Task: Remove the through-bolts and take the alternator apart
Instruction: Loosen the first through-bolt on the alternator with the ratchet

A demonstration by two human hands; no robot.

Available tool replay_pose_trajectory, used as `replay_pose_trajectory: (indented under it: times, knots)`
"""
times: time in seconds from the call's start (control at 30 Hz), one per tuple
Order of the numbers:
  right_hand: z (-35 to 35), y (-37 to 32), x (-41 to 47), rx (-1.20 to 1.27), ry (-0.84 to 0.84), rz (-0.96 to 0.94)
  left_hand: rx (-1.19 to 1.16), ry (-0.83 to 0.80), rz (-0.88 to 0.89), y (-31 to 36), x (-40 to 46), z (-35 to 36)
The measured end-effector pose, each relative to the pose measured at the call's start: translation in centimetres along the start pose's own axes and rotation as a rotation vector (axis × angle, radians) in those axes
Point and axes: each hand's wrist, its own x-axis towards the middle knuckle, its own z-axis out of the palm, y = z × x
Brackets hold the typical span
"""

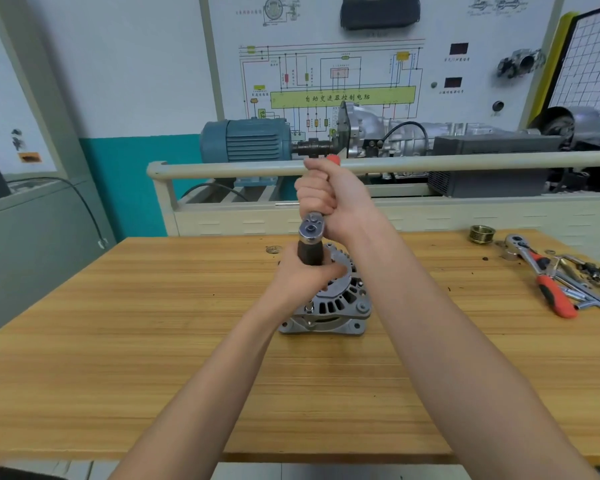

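Cabinet: a grey cabinet (32, 237) stands at the far left, beside the table, with a black cable (84, 206) hanging over its corner.
Table: a wooden table (153, 341) fills the lower part of the view.
Washer: a small metal ring (273, 250) lies flat on the table, just left of the alternator and behind the left hand.
Left hand: the left hand (305, 278) is on top of the alternator, fingers curled round the dark socket.
Socket: a long dark socket (310, 251) stands upright on top of the alternator, under the head of the ratchet.
Alternator: the silver alternator (329, 306) sits near the middle of the table, slotted face up, its lower housing touching the wood.
Ratchet: a ratchet (311, 228) sits on the socket, its metal head towards the camera and its red handle tip showing above the right fist.
Right hand: the right hand (329, 195) is closed tight round the ratchet handle, above and behind the alternator.
Motor: a blue electric motor (246, 140) stands on the training rig behind the table.
Pulley: a brass-coloured grooved pulley (482, 233) rests on the table's far right edge, well apart from the alternator.
Spare ratchet: a second ratchet with a red handle (548, 285) lies at the right, among other loose metal tools (582, 296).
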Motion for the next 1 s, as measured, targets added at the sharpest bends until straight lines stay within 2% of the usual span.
replay_pose_trajectory:
  times: [0.07,0.13,0.2,0.3,0.37,0.43,0.53,0.6,0.63,0.7,0.77,0.83,0.9,1.0]
  knots:
    - [-0.1,-0.4,0.3,-0.074,-0.055,0.122,0.031,-0.201,0.008,0.4,0.0,-0.7]
    - [0.1,-0.4,0.4,-0.1,-0.061,0.166,0.025,-0.247,0.003,0.5,0.0,-0.8]
    - [0.2,-0.1,0.5,-0.017,0.006,0.072,-0.019,-0.102,-0.002,0.3,0.1,-0.2]
    - [-0.1,0.5,0.5,0.148,0.148,-0.236,-0.103,0.234,-0.052,0.0,0.6,1.0]
    - [-0.3,0.4,0.2,0.137,0.174,-0.303,-0.11,0.304,-0.058,-0.2,0.6,1.4]
    - [-0.3,-0.1,-0.3,0.043,0.119,-0.193,-0.048,0.164,-0.011,-0.5,0.4,1.1]
    - [-0.1,-0.7,-0.3,-0.086,0.0,0.038,-0.027,-0.233,0.033,0.1,0.1,-0.5]
    - [0.1,-0.6,0.2,-0.136,-0.042,0.123,-0.018,-0.355,0.018,0.6,0.1,-1.1]
    - [0.2,-0.4,0.3,-0.137,-0.044,0.136,-0.013,-0.327,0.013,0.6,0.1,-1.0]
    - [0.5,0.1,0.5,-0.054,0.004,0.062,-0.042,-0.127,0.004,0.3,0.0,-0.4]
    - [0.5,0.8,0.6,0.081,0.101,-0.159,-0.094,0.143,-0.037,0.0,0.2,0.4]
    - [0.4,1.4,0.6,0.16,0.171,-0.374,-0.154,0.304,-0.089,0.0,0.6,0.8]
    - [0.3,1.4,0.5,0.147,0.187,-0.419,-0.136,0.279,-0.081,-0.1,0.7,0.6]
    - [0.3,0.5,0.4,0.055,0.067,-0.127,-0.036,-0.028,0.007,-0.2,0.4,-0.5]
